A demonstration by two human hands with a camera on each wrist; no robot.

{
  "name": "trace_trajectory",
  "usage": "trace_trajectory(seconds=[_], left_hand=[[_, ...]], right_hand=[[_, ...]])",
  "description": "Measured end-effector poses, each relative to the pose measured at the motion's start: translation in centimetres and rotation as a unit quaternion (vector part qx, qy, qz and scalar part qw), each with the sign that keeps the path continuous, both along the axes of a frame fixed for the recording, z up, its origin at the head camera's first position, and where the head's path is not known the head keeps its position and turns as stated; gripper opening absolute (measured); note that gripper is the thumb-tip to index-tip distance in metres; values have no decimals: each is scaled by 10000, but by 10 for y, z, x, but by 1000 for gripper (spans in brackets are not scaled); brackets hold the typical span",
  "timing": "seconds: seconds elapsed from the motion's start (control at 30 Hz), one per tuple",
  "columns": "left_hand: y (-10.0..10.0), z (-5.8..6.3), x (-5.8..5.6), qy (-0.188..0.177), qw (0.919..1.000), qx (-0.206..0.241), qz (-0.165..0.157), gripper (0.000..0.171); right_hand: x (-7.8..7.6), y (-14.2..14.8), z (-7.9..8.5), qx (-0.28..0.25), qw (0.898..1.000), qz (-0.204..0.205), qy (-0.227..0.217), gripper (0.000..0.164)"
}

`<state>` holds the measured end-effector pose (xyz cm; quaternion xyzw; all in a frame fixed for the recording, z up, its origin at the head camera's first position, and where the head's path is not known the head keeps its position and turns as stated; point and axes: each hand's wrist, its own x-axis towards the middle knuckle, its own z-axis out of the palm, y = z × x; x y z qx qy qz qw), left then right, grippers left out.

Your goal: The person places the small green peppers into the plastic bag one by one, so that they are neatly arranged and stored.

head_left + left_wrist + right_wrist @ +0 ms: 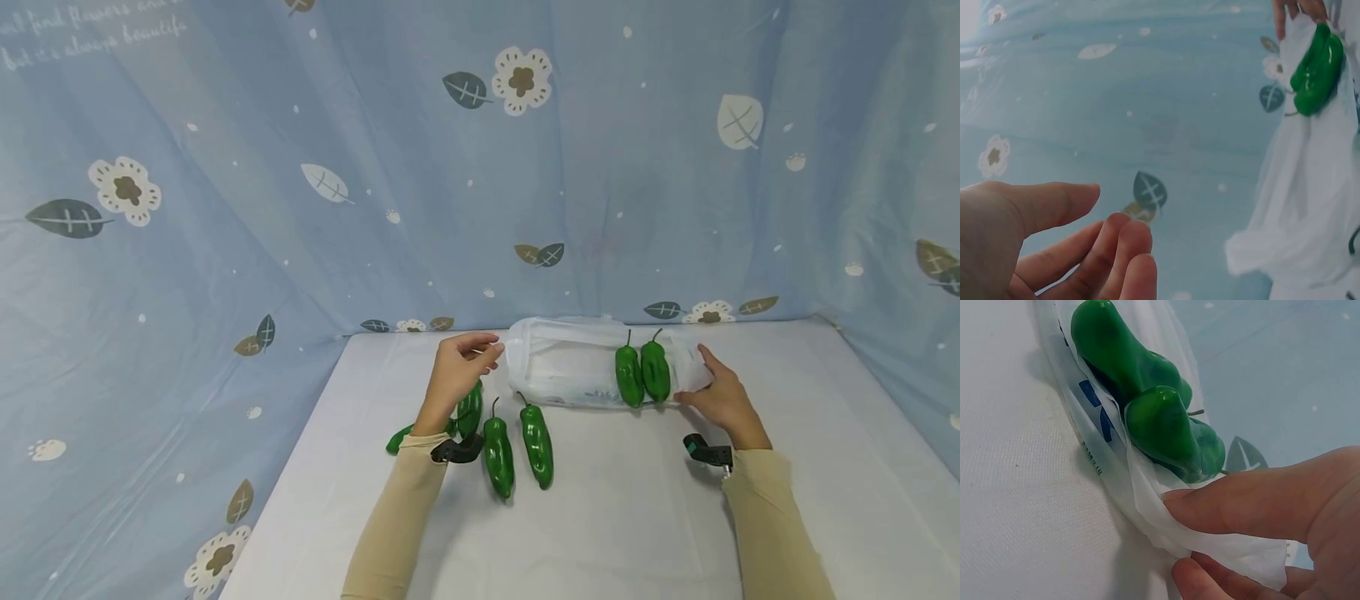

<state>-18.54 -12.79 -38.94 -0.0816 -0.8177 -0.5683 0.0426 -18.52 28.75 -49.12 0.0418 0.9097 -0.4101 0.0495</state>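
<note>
A translucent white plastic bag (573,367) lies flat along the back of the table. Two green peppers (1163,428) lie side by side on its right part, stems pointing to the back. At the bag's right end my right hand (722,400) pinches the thin film between thumb and fingers, as the right wrist view shows up close. My left hand (459,367) is just off the bag's left end, fingers loosely bent, with a gap between thumb and fingertips (1130,234) and nothing in it.
In front of the bag, two more peppers, one left (498,457) and one right (537,446), lie on the white table (600,517). Further green peppers (470,408) are partly hidden behind the left wrist. A blue patterned curtain (420,167) hangs along the table's back edge.
</note>
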Motion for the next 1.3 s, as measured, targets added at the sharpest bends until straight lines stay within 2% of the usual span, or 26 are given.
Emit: trace_trajectory(seconds=[0.4,0.6,0.73,0.97,1.3], left_hand=[[-51,-5,12,-10,9984,-136,542,27],[-72,-10,18,-269,9959,-152,851,30],[-83,-18,23,-508,9930,-317,1016,31],[-104,-38,28,-602,9891,-711,1142,31],[-128,-63,38,-992,9760,-1455,1279,40]], right_hand=[[0,1,0,33,10000,-35,-47,110],[1,1,3,12,10000,-28,-46,111],[1,3,4,25,10000,-2,4,110],[-2,3,1,-20,10000,-34,-63,110],[0,2,-1,-2,10000,-19,-74,110]])
